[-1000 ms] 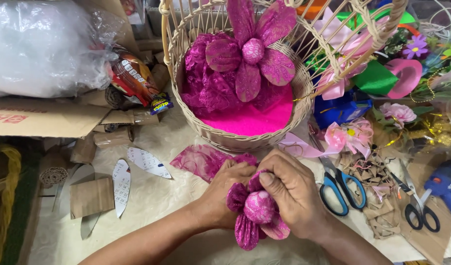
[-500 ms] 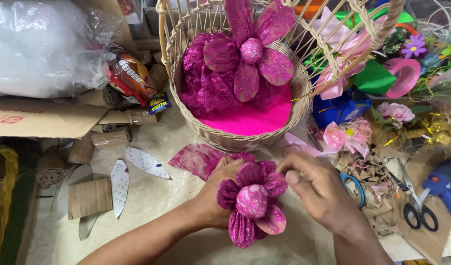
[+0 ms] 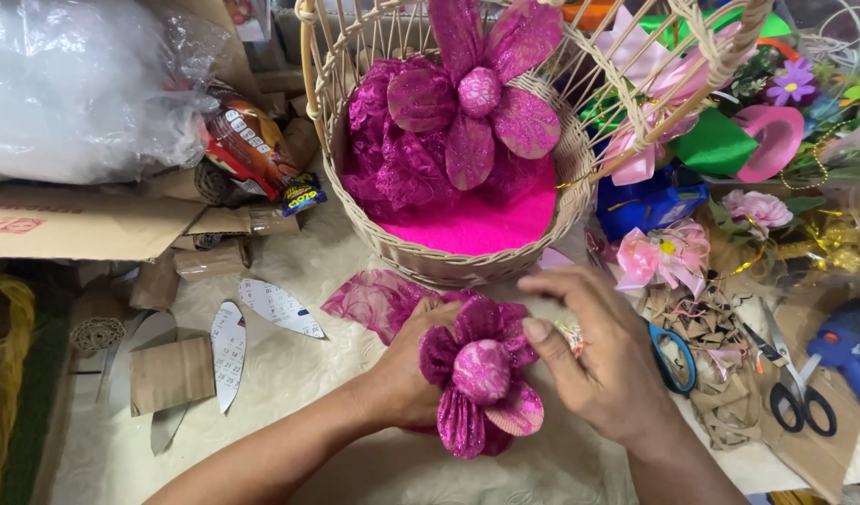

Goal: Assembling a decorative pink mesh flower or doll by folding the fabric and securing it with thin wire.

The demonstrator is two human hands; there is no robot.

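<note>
Clear plastic bag (image 3: 74, 89), crinkled, stuffed with white filling, at 10 o'clock, resting on cardboard. Flattened brown cardboard box (image 3: 84, 224) with red print, at 9 o'clock, under bag. Snack wrapper (image 3: 252, 145), glossy orange-brown with red and white patches, blue-yellow corner, at 11 o'clock, wedged between bag and wicker basket (image 3: 355, 201). Blue foil packet (image 3: 650, 206), shiny, crumpled, at 2 o'clock, just beside basket's right wall.

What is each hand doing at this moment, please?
Left hand: closed on the magenta fabric flower, holding it from the left side.
Right hand: fingers bent, thumb beside the flower's petals; whether it touches them cannot be told.
</note>
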